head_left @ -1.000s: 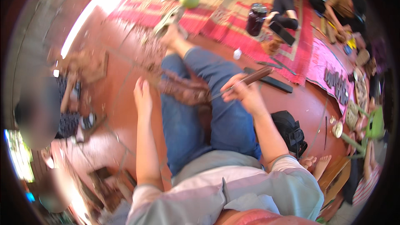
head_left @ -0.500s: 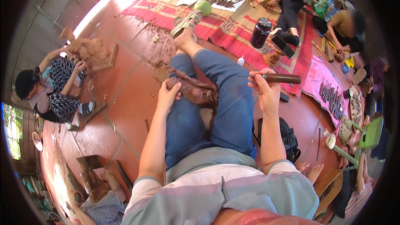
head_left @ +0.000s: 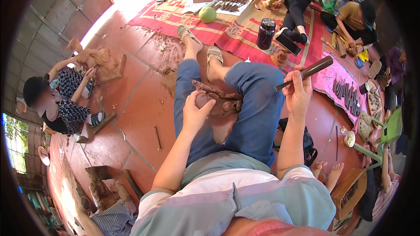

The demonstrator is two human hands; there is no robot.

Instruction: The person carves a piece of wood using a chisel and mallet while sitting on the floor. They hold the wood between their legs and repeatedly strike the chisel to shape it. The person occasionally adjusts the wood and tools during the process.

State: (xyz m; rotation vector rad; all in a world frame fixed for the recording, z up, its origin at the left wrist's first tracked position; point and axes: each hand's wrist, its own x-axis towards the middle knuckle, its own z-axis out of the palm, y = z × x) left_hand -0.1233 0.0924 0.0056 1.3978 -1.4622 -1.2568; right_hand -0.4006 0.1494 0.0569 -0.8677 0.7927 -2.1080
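Showing beyond right hand (head_left: 299, 91): flask (head_left: 266, 35), phone (head_left: 288, 44)

Floor, red tile (head_left: 135, 109) — carries a red-and-tan patterned woven mat (head_left: 210, 32), a flat pink sheet (head_left: 339, 72) along the mat's right edge — and a short, thin brown stick (head_left: 157, 137).

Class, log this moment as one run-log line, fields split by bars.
left hand: holding brown carved piece between legs | right hand: holding dark-handled tool, apart from piece | nearby: black bag, red-patterned mat

The left hand (head_left: 197, 111) partly hides the carving (head_left: 226, 106).
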